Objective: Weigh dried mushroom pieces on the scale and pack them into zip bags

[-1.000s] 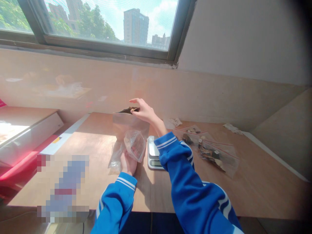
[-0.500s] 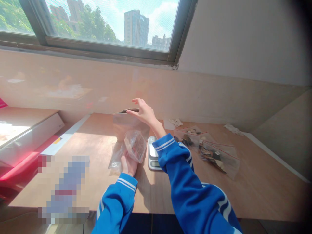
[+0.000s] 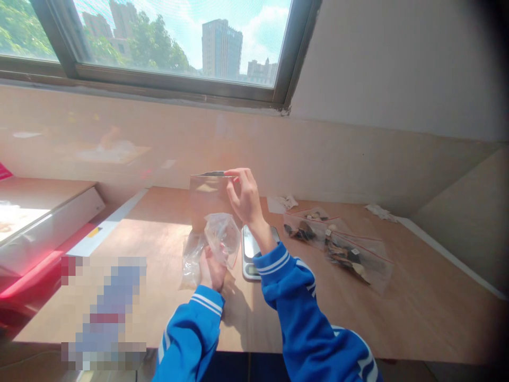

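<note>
A tall brown pouch (image 3: 207,199) stands upright on the wooden table (image 3: 417,313) with its mouth open. My right hand (image 3: 244,196) pinches the right top edge of that pouch, fingers closed on it. Lower down, my left hand (image 3: 212,268) is closed on a crumpled clear plastic bag (image 3: 222,236) held in front of the pouch. A second clear bag (image 3: 191,260) lies on the table just left of that hand. Both arms wear blue sleeves with white stripes.
A small digital scale (image 3: 251,252) sits behind my right wrist. Several clear zip bags with dark pieces (image 3: 342,249) lie to the right. Crumpled paper scraps (image 3: 284,201) rest by the back wall. A red and white box (image 3: 43,233) stands left.
My right hand has come down and toward me, from hovering over the pouch's mouth to pinching its top right edge. My left hand keeps hold of the clear bag.
</note>
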Available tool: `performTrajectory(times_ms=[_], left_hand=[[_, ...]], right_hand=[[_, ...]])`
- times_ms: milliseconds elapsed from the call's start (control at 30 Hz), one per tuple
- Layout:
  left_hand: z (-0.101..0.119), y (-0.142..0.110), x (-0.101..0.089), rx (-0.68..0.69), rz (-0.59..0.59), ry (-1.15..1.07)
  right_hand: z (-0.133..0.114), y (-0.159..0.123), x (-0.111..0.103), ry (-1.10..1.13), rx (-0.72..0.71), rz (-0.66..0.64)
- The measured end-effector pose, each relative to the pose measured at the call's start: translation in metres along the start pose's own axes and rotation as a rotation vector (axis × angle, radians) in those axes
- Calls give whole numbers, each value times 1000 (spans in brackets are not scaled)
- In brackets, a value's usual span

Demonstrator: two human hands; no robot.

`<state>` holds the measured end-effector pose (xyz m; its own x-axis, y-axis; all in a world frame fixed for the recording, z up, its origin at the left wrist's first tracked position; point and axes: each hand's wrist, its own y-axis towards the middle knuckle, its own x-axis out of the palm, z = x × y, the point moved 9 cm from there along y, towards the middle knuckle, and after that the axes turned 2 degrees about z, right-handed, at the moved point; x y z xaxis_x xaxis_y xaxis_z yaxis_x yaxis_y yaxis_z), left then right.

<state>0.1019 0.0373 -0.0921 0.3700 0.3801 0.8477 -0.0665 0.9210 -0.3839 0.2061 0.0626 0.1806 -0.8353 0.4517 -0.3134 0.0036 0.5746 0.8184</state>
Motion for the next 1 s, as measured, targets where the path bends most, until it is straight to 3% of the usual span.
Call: performTrajectory(times_ms=[100,267,433,600,800,1000], left_hand=[[-2,-4,5,-14,-1,13],[-4,-13,20,3,-90,93],[3,-22,28,53,-174,174],[-6,-37,46,41,-407,459],[1,-51,56,100,-330,901],[13,-55,89,258,-346,972]], right_hand=[[22,-37,-9,1,213,17],[56,-93,5,84,457,-264],[79,-101,-22,185,589,-176],[83,-100,-53,193,573,-72],[77,-111,-58,212,548,-139],[64,-119,-45,249,519,-218]])
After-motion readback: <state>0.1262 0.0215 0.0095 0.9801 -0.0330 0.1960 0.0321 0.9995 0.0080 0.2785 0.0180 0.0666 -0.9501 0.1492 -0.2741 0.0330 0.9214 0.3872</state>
